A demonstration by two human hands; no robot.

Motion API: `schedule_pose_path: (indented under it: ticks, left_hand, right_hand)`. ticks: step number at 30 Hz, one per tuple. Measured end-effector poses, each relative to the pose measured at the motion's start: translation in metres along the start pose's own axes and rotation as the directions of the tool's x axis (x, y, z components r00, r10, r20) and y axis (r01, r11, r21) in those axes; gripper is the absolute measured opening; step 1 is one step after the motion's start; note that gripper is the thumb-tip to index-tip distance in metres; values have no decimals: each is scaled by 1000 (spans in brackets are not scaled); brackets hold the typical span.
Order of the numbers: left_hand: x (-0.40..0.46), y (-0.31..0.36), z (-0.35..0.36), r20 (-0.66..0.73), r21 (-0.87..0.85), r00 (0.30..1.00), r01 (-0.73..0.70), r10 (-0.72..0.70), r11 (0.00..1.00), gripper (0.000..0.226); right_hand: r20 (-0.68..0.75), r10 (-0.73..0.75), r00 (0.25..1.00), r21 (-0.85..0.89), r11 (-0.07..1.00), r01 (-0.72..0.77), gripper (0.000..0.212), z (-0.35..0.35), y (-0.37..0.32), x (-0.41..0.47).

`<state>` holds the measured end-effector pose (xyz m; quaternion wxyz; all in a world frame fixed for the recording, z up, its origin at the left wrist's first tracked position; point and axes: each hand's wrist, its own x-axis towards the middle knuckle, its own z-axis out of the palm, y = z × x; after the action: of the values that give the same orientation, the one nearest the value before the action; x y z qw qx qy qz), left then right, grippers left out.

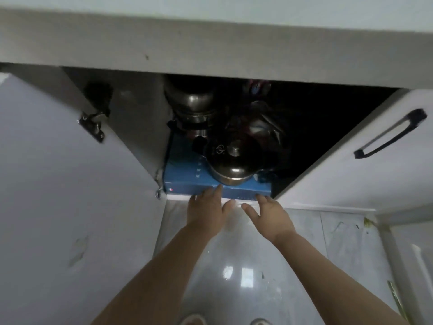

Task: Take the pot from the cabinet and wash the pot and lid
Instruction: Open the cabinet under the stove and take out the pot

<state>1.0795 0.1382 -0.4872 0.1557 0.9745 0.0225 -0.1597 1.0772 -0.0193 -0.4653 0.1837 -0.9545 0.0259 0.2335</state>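
Just beyond the fingertips of both hands, inside the open cabinet [131, 109], the steel pot [230, 177] with its lid [234, 156] on sits on a blue box [187, 181]. Left hand [206, 213] reaches forward with fingers straight and spread, its forefinger at the pot's lower rim, holding nothing; right hand [269, 218], just beside it, is likewise spread and empty, its fingertips at the box's front edge. Behind the pot, farther from the hands, more dark cookware [192, 102] is stacked.
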Motion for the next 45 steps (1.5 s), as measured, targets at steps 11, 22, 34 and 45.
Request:
schedule_pose_path:
  ticks: [11,22,34,45]
  left_hand:
    - [106,-35,120,-304,-159,951,8,-56,987,66]
    - [160,-38,152,-416,-548,898,-119,-146,828,72]
    - [179,-27,134,-224,-909,927,-87,-302,407,73]
    - [192,-27,122,-96,-991,937,-59,-337,116,76]
  right_hand:
    - [-245,38,969,444,893,77,68,115,43,124]
    - [-360,123,925,776,590,223,106,156,39,187]
    - [-318,165,933,929,252,272,102,148,32,205]
    - [-244,235,941,968,121,221,122,143,28,214]
